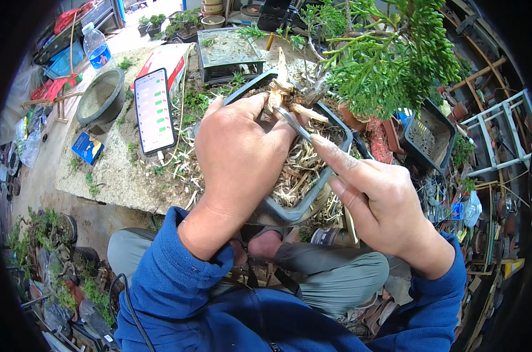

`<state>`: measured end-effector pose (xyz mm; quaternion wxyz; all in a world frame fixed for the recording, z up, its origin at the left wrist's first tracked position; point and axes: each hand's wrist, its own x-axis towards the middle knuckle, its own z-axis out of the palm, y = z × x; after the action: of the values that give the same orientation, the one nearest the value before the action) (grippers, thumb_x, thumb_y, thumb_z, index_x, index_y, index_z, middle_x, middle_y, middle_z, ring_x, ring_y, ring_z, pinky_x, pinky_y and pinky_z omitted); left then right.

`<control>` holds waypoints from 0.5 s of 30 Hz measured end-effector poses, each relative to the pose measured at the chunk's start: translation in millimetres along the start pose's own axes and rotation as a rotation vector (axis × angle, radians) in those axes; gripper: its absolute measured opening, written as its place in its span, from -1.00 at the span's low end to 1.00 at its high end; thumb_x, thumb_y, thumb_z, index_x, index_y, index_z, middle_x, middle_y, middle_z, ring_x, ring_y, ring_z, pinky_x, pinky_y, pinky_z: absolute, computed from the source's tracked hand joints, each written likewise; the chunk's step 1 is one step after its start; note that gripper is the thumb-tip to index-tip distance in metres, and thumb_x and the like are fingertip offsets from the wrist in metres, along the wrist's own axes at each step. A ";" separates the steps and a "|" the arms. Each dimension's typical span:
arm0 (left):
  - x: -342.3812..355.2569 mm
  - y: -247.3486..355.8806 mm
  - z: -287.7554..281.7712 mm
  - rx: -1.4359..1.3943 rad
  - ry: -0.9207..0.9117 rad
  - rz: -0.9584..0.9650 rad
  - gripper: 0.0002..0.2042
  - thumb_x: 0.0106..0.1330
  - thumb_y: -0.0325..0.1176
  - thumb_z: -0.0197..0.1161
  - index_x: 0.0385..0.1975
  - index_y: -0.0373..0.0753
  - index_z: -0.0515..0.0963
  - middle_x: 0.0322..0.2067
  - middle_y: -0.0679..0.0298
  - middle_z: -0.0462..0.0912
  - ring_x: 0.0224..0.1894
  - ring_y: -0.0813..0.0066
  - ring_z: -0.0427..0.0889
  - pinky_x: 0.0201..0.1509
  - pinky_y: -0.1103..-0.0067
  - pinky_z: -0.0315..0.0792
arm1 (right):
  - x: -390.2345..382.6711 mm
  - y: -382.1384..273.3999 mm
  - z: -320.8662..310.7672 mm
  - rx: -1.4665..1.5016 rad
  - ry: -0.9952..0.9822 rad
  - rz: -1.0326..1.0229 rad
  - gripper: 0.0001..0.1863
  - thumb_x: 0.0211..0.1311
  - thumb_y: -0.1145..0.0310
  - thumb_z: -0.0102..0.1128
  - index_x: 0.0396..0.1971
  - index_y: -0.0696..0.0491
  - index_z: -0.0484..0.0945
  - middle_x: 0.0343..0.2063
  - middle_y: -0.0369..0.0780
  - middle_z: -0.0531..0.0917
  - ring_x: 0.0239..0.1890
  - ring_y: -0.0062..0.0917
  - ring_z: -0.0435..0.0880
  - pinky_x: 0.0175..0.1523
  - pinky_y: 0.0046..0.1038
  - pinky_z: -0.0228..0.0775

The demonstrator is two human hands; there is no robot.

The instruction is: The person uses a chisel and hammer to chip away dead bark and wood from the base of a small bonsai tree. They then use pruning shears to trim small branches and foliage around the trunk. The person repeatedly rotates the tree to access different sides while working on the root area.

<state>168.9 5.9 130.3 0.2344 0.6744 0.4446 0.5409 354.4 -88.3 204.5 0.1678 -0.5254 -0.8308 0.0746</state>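
Observation:
A juniper-like bonsai with dense green foliage [389, 70] stands in a dark rectangular pot [295, 214], leaning to the right. Its pale, stripped trunk [279, 88] has jagged bare wood. My left hand [236, 152] is closed around the trunk's base, with some fingertips hidden behind the wood. In my right hand [377, 199] is a slim metal carving tool [295, 126], its tip against the bare wood beside my left thumb. The grip hides its handle. Pale wood shavings [292, 182] cover the soil in the pot.
The pot rests on a rough slab [119, 182] strewn with shavings. On it are a phone with a lit screen [154, 111], a round grey pot [101, 100], a small blue box [87, 148] and a water bottle [97, 47]. A black plastic basket [427, 138] stands at right.

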 end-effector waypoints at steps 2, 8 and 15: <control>0.8 -0.9 0.4 -0.030 0.010 0.006 -0.78 0.26 -0.21 0.46 -0.46 -0.23 0.75 -0.59 0.03 0.66 -0.48 -0.12 0.60 -0.01 0.16 0.50 | 0.1 -2.8 -3.9 -0.046 -0.028 0.014 -0.38 0.39 0.53 0.27 0.47 0.08 0.55 -0.53 -0.06 0.60 -0.47 -0.14 0.65 -0.31 -0.22 0.50; 3.0 -5.5 2.2 -0.076 -0.029 -0.056 -0.81 0.19 -0.25 0.46 -0.45 -0.25 0.77 -0.56 -0.03 0.66 -0.47 -0.14 0.61 -0.28 0.19 0.48 | 2.7 -13.2 -23.7 -0.146 -0.130 0.031 -0.30 0.33 0.58 0.25 0.52 0.07 0.49 -0.52 -0.08 0.62 -0.44 -0.10 0.65 -0.30 -0.17 0.50; 5.4 -5.6 3.5 -0.141 -0.045 -0.069 -0.80 0.14 -0.26 0.46 -0.43 -0.28 0.77 -0.55 -0.07 0.66 -0.44 -0.17 0.63 -0.29 0.15 0.50 | 5.9 -20.0 -41.5 -0.182 -0.221 0.061 -0.25 0.26 0.63 0.14 0.52 0.07 0.47 -0.48 -0.12 0.67 -0.42 -0.14 0.70 -0.25 -0.20 0.56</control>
<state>170.4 13.8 127.6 0.3098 0.6525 0.4229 0.5472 350.0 -93.9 250.4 0.0245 -0.5519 -0.8313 0.0613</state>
